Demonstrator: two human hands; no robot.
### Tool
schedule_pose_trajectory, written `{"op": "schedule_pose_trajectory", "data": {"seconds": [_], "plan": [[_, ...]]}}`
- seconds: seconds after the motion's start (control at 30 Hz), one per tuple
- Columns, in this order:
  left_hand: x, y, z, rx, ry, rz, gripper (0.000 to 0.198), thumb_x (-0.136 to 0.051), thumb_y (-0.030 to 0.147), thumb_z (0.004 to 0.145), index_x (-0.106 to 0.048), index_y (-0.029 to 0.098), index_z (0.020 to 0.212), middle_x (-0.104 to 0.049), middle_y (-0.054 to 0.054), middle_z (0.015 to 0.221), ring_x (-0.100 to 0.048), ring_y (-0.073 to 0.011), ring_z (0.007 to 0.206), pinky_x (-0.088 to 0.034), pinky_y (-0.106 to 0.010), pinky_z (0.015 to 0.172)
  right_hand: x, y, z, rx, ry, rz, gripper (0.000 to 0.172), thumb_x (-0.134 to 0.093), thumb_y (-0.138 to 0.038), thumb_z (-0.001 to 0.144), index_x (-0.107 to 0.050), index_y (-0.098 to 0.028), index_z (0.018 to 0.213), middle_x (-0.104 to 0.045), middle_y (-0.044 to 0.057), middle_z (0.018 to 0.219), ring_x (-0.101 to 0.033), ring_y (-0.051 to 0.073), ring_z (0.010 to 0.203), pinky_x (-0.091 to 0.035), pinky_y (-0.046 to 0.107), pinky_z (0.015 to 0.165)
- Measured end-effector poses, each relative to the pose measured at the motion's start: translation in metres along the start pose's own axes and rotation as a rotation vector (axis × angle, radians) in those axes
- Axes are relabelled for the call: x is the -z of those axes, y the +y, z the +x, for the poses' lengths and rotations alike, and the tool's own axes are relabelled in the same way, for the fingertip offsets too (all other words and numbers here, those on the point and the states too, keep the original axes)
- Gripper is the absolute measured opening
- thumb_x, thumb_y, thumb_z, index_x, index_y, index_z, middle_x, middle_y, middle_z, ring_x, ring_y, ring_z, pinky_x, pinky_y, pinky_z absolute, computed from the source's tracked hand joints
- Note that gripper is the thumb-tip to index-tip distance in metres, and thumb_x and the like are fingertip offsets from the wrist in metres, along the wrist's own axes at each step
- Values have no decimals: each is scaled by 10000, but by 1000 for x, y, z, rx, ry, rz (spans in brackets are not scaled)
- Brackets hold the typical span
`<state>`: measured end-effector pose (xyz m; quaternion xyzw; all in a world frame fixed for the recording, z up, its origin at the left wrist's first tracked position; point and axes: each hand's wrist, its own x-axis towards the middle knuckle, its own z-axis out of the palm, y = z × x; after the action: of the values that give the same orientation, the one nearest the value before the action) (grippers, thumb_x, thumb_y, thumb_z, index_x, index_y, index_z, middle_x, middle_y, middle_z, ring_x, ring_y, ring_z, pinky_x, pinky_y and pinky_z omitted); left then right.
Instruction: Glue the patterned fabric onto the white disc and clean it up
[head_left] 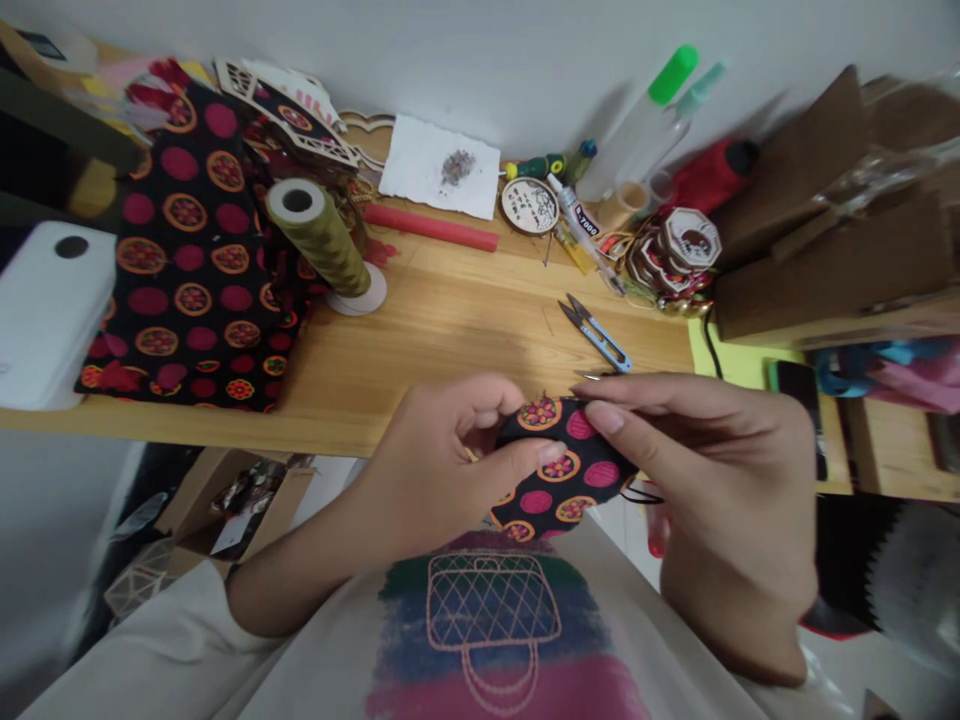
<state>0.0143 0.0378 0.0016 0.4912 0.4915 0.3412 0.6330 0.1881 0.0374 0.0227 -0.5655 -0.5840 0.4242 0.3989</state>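
So yeah, left hand [439, 475] and right hand [720, 470] both pinching dotted fabric [581, 485]; open cardboard box [285, 505] down below's got jumbled dark bits [253, 490] inside.

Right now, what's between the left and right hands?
A dark patterned fabric piece, gripped by the left hand and pinched by the right hand; the head view shows it.
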Motion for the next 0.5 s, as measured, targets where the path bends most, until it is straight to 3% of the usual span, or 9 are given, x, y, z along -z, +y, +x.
{"op": "schedule_pose_trajectory", "data": {"seconds": [0.17,0.37,0.5], "plan": [[0,0,1,-12,-3,66,129,-658,199,737,-580,179,637,-581,58,526,-520,-77,468,-387,-166,427,-1,0,-1,56,32,-110,199,-734,-139,720,-743,-315,814,-738,-41,764,-664,116,618,-547,238,560],[0,-2,4,-39,9,89,87,-637,174,737,-591,172,664,-588,55,539,-524,-76,480,-384,-163,439,-9,3,-1,7,92,-71,98,-674,-192,791,-721,-276,775,-684,-39,641,-588,88,528,-450,205,443],[3,-4,4,-14,-30,97,131,-653,180,716,-574,162,612,-539,66,500,-478,-58,454,-342,-144,410,-1,-1,6,36,258,-135,101,-643,-201,818,-687,-214,728,-691,-19,662,-599,94,558,-452,218,481]]}}
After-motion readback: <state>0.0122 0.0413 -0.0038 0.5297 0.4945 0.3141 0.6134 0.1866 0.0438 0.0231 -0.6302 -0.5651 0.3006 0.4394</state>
